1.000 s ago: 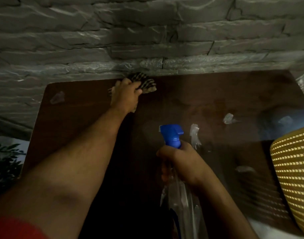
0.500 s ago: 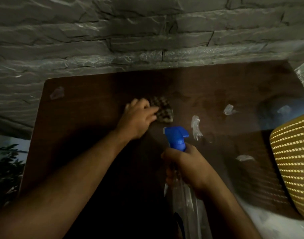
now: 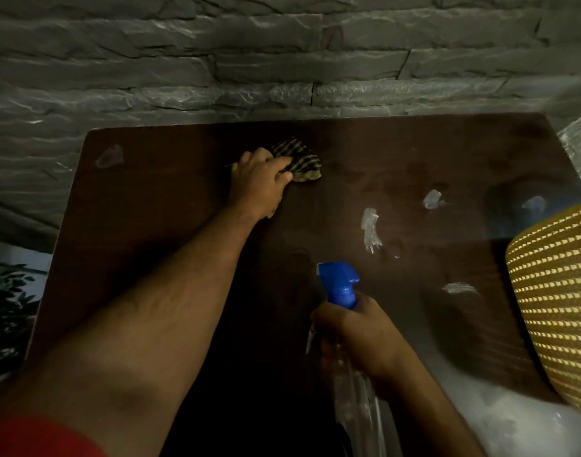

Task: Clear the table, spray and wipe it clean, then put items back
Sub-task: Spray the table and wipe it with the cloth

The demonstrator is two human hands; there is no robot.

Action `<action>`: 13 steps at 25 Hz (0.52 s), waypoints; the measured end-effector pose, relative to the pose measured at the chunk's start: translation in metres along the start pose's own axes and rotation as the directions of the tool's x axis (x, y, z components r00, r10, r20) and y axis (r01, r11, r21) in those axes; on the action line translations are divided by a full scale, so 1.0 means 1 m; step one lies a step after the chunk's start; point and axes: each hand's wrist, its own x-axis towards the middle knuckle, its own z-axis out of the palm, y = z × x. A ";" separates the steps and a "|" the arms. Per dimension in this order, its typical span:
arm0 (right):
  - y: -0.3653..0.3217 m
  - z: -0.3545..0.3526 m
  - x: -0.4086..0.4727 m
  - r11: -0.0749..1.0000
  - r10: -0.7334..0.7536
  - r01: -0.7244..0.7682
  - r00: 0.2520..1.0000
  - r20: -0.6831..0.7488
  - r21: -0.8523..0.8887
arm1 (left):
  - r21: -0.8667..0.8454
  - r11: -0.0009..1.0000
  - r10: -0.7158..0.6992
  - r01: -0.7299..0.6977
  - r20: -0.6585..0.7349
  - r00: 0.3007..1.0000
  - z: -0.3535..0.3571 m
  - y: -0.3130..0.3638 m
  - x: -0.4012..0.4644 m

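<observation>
The dark brown table (image 3: pixel 150 206) fills the middle of the head view, its far edge against a stone wall. My left hand (image 3: pixel 259 183) presses a striped dark-and-tan cloth (image 3: pixel 299 158) flat on the tabletop, left of centre and toward the back. My right hand (image 3: pixel 361 334) grips the neck of a clear spray bottle (image 3: pixel 340 285) with a blue trigger head, held above the table's near middle, nozzle pointing away from me. Wet streaks and pale smears (image 3: pixel 370 230) shine on the right half of the table.
A yellow woven basket-like object (image 3: pixel 559 291) overlaps the table's right edge. The grey stone wall (image 3: pixel 282 61) runs along the back. Dark plant leaves (image 3: pixel 5 301) show beyond the left edge. A pale surface (image 3: pixel 513 420) lies at the lower right.
My left hand drew the cloth from the back edge toward me, then pushed it back out toward the far side. The spray bottle in my right hand stayed in about the same place.
</observation>
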 end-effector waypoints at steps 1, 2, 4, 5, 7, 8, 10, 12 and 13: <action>0.000 0.000 -0.002 1.000 0.005 -0.005 1.000 0.015 -0.012 | -0.017 1.000 0.000 0.000 0.020 1.000 -0.001 0.010 -0.012; 0.000 0.000 -0.004 0.999 -0.001 0.002 1.000 0.025 -0.033 | -0.037 0.999 0.024 -0.023 0.045 0.999 0.000 0.021 -0.029; -0.001 -0.004 -0.011 0.995 -0.032 0.036 0.998 0.045 -0.090 | -0.070 0.992 0.116 -0.110 0.096 0.989 0.003 0.034 -0.083; -0.002 -0.006 -0.015 0.993 -0.041 0.047 0.997 0.062 -0.104 | -0.081 0.984 0.166 -0.158 0.106 0.980 0.001 0.031 -0.117; -0.005 -0.016 -0.022 0.995 -0.038 0.048 0.993 0.110 -0.088 | -0.071 0.974 0.222 -0.216 0.105 0.969 -0.006 0.004 -0.173; -0.005 -0.022 -0.025 0.997 -0.032 0.040 0.992 0.124 -0.068 | -0.066 0.976 0.211 -0.206 0.069 0.975 -0.010 -0.013 -0.176; -0.005 -0.032 -0.032 0.998 -0.025 0.033 0.990 0.136 -0.060 | -0.016 0.999 0.046 -0.046 -0.017 0.999 -0.015 -0.029 -0.136; -0.001 -0.036 -0.037 0.995 -0.052 0.065 0.986 0.158 -0.080 | 0.000 0.988 -0.157 0.157 -0.034 0.987 -0.016 -0.013 -0.071; 0.002 -0.037 -0.039 0.993 -0.067 0.082 0.985 0.160 -0.086 | 0.013 0.986 -0.167 0.167 0.010 0.986 -0.014 0.009 -0.056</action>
